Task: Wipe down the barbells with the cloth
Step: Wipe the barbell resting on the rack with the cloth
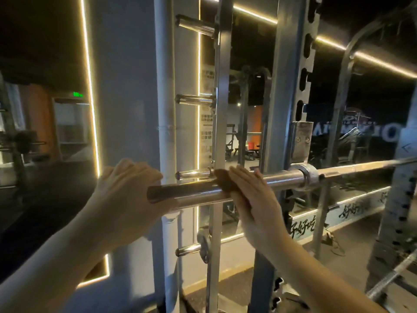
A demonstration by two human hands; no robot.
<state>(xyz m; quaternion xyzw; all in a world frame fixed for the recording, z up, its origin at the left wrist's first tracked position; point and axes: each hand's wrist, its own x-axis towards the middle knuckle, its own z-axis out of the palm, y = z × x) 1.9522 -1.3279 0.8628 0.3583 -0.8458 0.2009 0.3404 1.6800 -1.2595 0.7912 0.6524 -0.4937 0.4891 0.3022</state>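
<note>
One polished steel barbell (277, 177), racked on a grey perforated steel upright (286, 86). Its long axis runs left to right across the view, with the free sleeve end at the left. One dark brown cloth (223, 180), draped over the sleeve, left of the chrome collar (309, 175). Right hand (250, 195): fingers straight and together, pressing the cloth to the sleeve. Left hand (126, 186): fingers curled about the sleeve end. Judged: the wipe travels along the axis, and the right hand is nearer the collar.
</note>
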